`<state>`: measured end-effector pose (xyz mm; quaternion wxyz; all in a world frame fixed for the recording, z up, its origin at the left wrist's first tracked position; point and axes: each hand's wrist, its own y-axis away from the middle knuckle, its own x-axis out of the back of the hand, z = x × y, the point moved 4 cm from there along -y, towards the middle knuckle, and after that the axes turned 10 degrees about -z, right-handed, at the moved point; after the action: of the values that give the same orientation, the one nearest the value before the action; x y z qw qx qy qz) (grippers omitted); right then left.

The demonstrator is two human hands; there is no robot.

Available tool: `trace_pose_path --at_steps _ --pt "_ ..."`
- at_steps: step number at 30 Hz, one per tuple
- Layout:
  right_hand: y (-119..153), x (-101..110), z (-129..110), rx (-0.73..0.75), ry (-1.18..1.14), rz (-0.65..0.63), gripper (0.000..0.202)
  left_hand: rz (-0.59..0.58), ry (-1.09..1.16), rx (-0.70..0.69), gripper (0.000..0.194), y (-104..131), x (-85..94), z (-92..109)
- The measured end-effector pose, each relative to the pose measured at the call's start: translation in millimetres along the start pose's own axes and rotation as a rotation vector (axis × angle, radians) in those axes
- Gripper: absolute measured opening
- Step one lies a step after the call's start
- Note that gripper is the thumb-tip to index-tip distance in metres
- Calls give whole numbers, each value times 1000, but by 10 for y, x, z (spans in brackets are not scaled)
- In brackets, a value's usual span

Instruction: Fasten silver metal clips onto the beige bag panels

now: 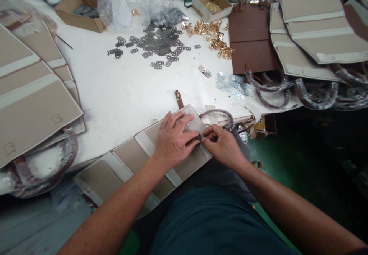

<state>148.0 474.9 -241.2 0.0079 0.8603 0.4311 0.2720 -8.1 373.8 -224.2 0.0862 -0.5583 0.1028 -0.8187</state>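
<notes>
Work lay at the near edge of the white table: a beige panel with pale strips across it, slanting from the table edge over your lap. Your left hand rested on its upper end, fingers spread apart over the surface, thumb and forefinger reaching to either side of a small dark piece. Your right hand met it from the other side, fingers curled, thumb and forefinger drawn together at the piece; whether they gripped it or only pressed it, I could not tell at this size. A brown tab with a metal fitting stuck out beyond the panel's far edge, and a plastic-wrapped handle curved just beside your right hand.

Farther back you had dark metal plates in a loose heap, gold-coloured fittings to the right of them, and flat silvery pieces nearer you. Stacked panels flanked the work, one pile on your left, another on your right.
</notes>
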Motion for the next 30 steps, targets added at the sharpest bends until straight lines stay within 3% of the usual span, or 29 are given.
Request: trace_pose_path --at_steps 5,9,14,17,23,26,30 --pt "-23 -24 15 14 29 -9 6 0 1 -6 12 16 39 8" --pt "20 112 -210 44 34 -19 4 -9 8 11 16 48 74 6" --pt "47 470 -776 310 -151 313 14 -4 52 21 21 83 66 -18" --pt "-70 441 -894 452 -291 419 20 20 71 41 23 95 74 -18" --pt "-316 171 -770 485 -381 322 46 6 17 73 26 116 117 32" --pt "-386 206 -824 478 -437 309 49 35 -51 85 28 177 100 67" --pt "-505 252 -1020 596 -644 283 45 67 -94 98 31 265 27 96"
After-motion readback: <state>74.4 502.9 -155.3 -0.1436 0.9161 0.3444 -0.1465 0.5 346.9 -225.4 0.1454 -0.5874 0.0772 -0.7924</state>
